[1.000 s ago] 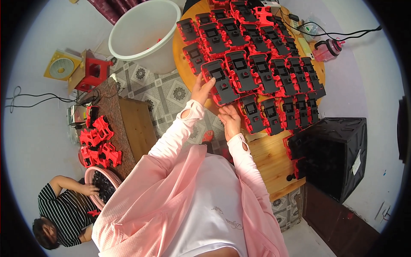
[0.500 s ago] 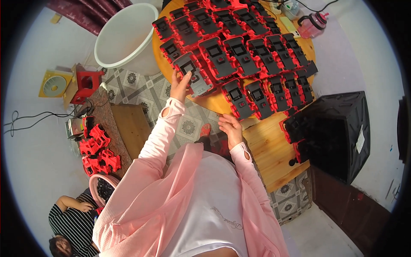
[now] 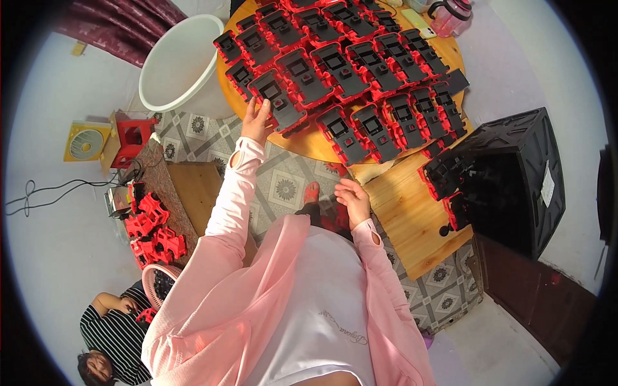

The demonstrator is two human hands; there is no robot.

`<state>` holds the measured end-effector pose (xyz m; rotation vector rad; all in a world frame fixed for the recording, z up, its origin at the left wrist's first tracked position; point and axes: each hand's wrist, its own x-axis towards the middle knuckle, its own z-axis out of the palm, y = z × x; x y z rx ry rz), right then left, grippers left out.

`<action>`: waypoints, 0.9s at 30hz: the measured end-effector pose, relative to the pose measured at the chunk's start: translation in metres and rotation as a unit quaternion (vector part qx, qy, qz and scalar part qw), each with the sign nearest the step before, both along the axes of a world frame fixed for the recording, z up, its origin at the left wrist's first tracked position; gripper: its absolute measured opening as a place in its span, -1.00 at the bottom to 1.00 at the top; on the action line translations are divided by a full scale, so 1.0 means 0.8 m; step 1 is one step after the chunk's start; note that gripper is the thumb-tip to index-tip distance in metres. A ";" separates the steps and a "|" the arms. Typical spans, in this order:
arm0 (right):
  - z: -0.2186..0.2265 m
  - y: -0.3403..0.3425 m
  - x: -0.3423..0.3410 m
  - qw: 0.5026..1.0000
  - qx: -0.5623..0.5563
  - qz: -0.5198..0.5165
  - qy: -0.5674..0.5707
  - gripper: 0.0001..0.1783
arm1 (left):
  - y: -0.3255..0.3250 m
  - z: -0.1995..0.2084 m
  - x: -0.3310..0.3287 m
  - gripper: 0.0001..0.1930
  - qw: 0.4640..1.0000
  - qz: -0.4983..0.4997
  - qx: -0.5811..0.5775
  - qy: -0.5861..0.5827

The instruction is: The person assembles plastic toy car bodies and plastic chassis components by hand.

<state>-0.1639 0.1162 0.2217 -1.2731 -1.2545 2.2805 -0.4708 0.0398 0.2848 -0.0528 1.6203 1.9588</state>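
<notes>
Rows of red units with black top plates cover the round wooden table. My left hand is at the near left edge of one such red-and-black unit. Its thumb and fingers are stretched and apart beside that edge; whether they still touch it is hard to see. This unit lies at the near left end of its row, partly over the table rim. My right hand hangs in front of the table with loosely bent, parted fingers and nothing in it.
A black crate with red-and-black units at its mouth lies on a wooden board at right. A large white tub stands at far left. Red parts lie on a side table; a person in stripes sits near a pink basket.
The unit by my left hand has settled flat into line with its row. My left thumb has come off its top toward the edge. The whole view has shifted slightly.
</notes>
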 end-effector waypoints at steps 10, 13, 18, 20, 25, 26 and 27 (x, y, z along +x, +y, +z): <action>0.070 0.028 -0.082 0.966 0.248 0.070 0.040 -0.66 | -0.003 -0.003 0.002 -0.14 0.999 -0.021 -0.014 0.029; 0.091 0.034 -0.096 0.965 0.245 0.061 0.065 -0.67 | -0.010 -0.006 -0.003 -0.14 0.999 -0.025 -0.015 0.022; 0.095 0.027 -0.074 0.979 0.195 0.028 0.056 -0.69 | -0.021 -0.005 0.003 -0.15 0.999 -0.043 -0.003 0.014; 0.089 0.020 -0.057 0.981 0.184 0.012 0.052 -0.70 | -0.021 -0.010 0.004 -0.18 0.999 -0.047 0.013 0.003; 0.055 0.015 0.011 0.989 0.143 -0.027 0.017 -0.73 | -0.017 -0.008 0.008 -0.22 0.998 -0.040 -0.020 0.041; 0.049 0.017 0.028 0.989 0.142 -0.035 0.009 -0.74 | -0.014 -0.007 0.010 -0.21 0.998 -0.032 -0.030 0.043; 0.038 0.019 0.048 0.990 0.126 -0.060 0.005 -0.75 | -0.016 -0.012 0.010 -0.21 0.998 -0.028 -0.037 0.050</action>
